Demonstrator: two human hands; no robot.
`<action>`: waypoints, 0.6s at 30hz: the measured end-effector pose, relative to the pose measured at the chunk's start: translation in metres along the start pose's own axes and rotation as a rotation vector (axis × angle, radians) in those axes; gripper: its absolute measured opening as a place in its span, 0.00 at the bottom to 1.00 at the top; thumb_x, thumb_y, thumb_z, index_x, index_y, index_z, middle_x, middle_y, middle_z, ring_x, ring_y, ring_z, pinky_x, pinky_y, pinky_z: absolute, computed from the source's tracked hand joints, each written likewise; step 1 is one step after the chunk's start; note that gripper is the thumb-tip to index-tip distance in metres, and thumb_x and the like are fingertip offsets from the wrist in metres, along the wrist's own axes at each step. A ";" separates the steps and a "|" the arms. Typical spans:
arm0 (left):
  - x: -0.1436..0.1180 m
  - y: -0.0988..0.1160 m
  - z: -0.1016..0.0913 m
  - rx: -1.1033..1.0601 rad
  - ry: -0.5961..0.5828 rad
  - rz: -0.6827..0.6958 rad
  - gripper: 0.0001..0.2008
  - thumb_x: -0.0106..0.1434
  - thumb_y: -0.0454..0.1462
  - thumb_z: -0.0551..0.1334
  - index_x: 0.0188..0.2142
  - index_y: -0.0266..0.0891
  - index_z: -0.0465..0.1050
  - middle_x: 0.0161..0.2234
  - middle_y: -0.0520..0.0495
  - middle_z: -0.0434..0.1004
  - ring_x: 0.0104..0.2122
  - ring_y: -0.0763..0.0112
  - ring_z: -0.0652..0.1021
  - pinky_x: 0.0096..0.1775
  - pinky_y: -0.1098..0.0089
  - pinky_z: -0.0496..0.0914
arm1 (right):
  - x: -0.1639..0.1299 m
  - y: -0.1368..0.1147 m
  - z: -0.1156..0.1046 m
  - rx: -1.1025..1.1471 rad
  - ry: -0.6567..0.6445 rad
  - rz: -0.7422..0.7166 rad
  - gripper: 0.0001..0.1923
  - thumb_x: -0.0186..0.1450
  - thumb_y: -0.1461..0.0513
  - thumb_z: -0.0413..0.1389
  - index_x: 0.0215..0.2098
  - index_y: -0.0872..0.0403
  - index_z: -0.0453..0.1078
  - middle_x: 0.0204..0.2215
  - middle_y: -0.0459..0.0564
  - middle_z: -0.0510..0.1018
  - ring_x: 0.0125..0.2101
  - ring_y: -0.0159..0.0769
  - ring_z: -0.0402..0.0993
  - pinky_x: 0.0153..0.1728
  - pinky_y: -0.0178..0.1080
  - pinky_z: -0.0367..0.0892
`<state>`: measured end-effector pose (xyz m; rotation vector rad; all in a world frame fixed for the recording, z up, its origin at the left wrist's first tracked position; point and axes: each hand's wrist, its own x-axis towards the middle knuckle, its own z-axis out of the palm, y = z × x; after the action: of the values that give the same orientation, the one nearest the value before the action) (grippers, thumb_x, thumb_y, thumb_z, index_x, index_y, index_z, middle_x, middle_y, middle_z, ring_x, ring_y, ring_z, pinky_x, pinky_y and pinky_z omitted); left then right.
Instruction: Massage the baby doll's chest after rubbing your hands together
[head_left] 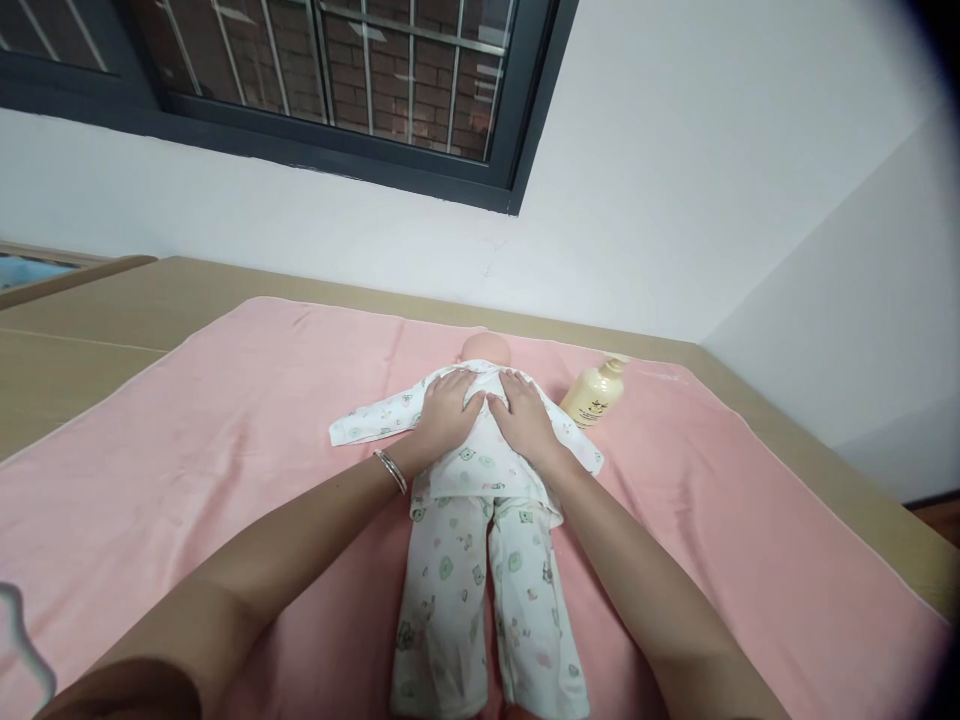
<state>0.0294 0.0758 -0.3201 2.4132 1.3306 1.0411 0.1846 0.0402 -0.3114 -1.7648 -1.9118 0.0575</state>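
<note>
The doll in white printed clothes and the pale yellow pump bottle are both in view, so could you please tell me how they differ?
The doll is much larger than the bottle. The doll's clothes carry small green and pink prints; the bottle bears dark lettering. The left hand and right hand rest on the doll, while neither touches the bottle. Both are on the pink cloth.

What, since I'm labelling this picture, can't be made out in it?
All in the head view:
Doll: feet cut off by the bottom edge.
Shirt: parts hidden under the left hand and right hand.
Bottle: lettering too small to read.
Grey object: cut off by the left edge.
</note>
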 end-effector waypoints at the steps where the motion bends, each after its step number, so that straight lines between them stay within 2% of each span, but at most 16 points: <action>1: 0.000 0.000 0.000 -0.003 -0.002 -0.005 0.21 0.68 0.42 0.50 0.57 0.40 0.65 0.59 0.45 0.67 0.61 0.63 0.64 0.64 0.57 0.54 | -0.001 -0.001 0.000 0.002 0.004 0.000 0.29 0.70 0.54 0.43 0.64 0.61 0.57 0.64 0.59 0.58 0.65 0.45 0.49 0.64 0.49 0.42; 13: 0.002 0.002 -0.002 -0.008 -0.008 -0.006 0.20 0.67 0.41 0.52 0.56 0.38 0.66 0.59 0.44 0.68 0.60 0.63 0.65 0.63 0.57 0.56 | 0.000 -0.003 -0.002 -0.035 0.016 -0.008 0.28 0.71 0.54 0.43 0.63 0.62 0.58 0.63 0.60 0.59 0.64 0.45 0.51 0.63 0.48 0.44; 16: 0.002 0.000 -0.001 0.000 0.009 0.012 0.20 0.67 0.41 0.52 0.55 0.38 0.67 0.58 0.44 0.69 0.60 0.63 0.66 0.63 0.57 0.56 | 0.000 -0.007 -0.018 -0.074 -0.066 -0.048 0.28 0.71 0.54 0.43 0.63 0.63 0.57 0.62 0.62 0.60 0.63 0.47 0.53 0.62 0.49 0.47; 18: 0.003 -0.001 -0.001 -0.001 0.021 0.022 0.20 0.67 0.41 0.52 0.55 0.37 0.67 0.58 0.43 0.69 0.59 0.63 0.67 0.63 0.58 0.57 | -0.003 -0.013 -0.041 -0.091 -0.175 -0.124 0.26 0.70 0.55 0.46 0.61 0.62 0.60 0.59 0.62 0.64 0.61 0.48 0.58 0.60 0.49 0.52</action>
<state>0.0292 0.0786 -0.3188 2.4283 1.3130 1.0748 0.1893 0.0220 -0.2721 -1.7446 -2.1770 0.0837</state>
